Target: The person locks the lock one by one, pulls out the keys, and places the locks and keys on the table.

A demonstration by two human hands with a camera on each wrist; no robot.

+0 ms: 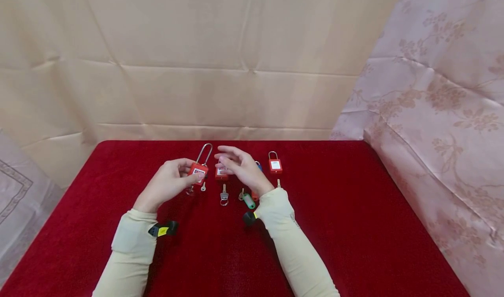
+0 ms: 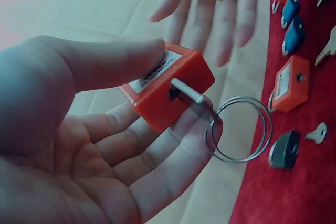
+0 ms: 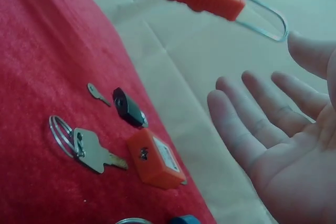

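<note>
My left hand (image 1: 169, 179) grips a red padlock (image 2: 173, 85) with a white label, thumb on the label and fingers underneath. A key (image 2: 187, 91), seen edge-on, stands in its keyhole, and a double metal ring (image 2: 239, 129) hangs from it beside the index finger. The padlock's long steel shackle (image 3: 268, 17) points away from the left hand; whether it is unlatched I cannot tell. My right hand (image 1: 245, 169) hovers just right of the shackle, palm turned to it, fingers loosely spread (image 3: 262, 119) and holding nothing. Below it, partly covered, lies another red padlock (image 1: 221, 172).
A black padlock (image 3: 128, 108) lies with a small key (image 3: 97, 94) near it. A larger ringed key (image 1: 224, 195) and a green key tag (image 1: 249, 201) are on the red cloth. Two blue padlocks (image 2: 294, 35) lie farther right, then another red padlock (image 1: 275, 165).
</note>
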